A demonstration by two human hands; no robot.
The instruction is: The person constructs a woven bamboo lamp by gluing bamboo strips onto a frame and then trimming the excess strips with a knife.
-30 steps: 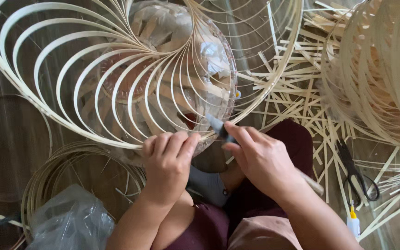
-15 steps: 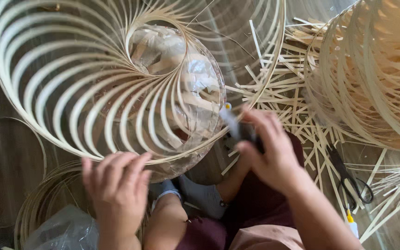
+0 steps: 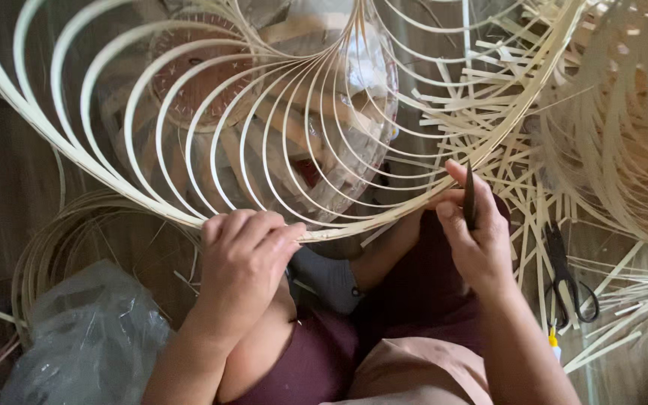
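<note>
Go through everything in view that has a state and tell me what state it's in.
Left hand: closed on the bamboo frame's rim.
Right hand: gripping a dark tool, upright.
Bamboo strip frame: held up, tilted.
Scissors: lying on floor, closed.
Plastic bag: crumpled.

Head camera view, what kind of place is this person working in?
Probably a bamboo craft workshop, with the work done on the floor. A large round frame of curved pale bamboo strips fills the view, loose cut bamboo strips litter the wooden floor, and black scissors lie nearby.
</note>
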